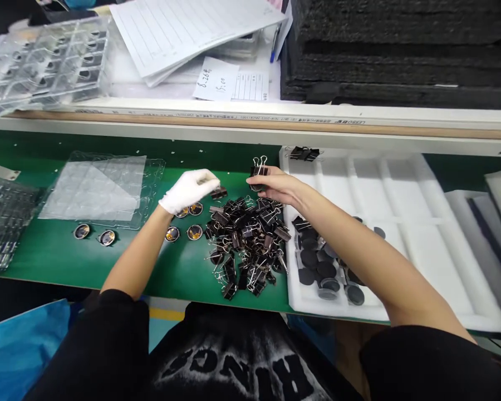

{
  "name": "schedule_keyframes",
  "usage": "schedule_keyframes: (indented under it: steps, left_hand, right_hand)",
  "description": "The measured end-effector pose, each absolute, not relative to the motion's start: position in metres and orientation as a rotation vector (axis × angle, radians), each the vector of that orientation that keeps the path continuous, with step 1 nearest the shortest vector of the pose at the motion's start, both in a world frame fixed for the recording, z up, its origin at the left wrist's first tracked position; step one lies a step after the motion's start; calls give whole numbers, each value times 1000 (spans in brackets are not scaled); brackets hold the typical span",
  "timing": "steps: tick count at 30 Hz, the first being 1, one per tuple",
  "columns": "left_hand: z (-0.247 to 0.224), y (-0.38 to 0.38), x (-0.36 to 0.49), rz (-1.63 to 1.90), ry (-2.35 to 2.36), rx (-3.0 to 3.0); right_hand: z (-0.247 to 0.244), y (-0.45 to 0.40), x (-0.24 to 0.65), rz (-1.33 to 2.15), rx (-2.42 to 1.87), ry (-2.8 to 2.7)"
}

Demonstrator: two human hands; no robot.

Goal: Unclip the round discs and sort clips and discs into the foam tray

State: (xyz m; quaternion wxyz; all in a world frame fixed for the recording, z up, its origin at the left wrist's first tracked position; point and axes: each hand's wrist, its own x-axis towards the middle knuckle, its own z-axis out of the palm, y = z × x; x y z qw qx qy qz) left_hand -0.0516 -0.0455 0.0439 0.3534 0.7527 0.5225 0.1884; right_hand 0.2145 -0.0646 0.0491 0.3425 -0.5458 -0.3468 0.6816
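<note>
We see our two hands apart over the green worktop. Our bare right hand pinches one black clip, its two silver loops up. Our left hand, in a white glove, has bent fingers with one small clip right at the tips; we cannot tell if they grip it. Between the hands and nearer to us is a big pile of clips, too tangled to count. We count six shiny round things: four between the pile and our left arm, two farther left. The glove hides part of one. Our right arm covers some dark discs in the white tray, so we cannot count them. The left edge cuts off a stack of clear trays.
</note>
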Motion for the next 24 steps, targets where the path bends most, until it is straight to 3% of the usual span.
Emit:
schedule_keyframes:
  steps: [8,13,16,19,24]
  left_hand:
    - [15,-11,-39,96,1811,1752]
    - [32,9,-49,-107,1913,1913]
    - [36,23,-37,94,2002,2001]
    - [25,33,-13,313,2077,1965]
    - [-2,35,7,321,2234,1851]
  right_hand:
    - [29,-58,210,1919,-1195,-581]
    - [27,-58,208,1705,-1369,-681]
    - [31,-55,207,1593,-1471,-715]
    - [33,-51,203,1727,-1421,-722]
    - [23,-45,195,1883,-1360,-755]
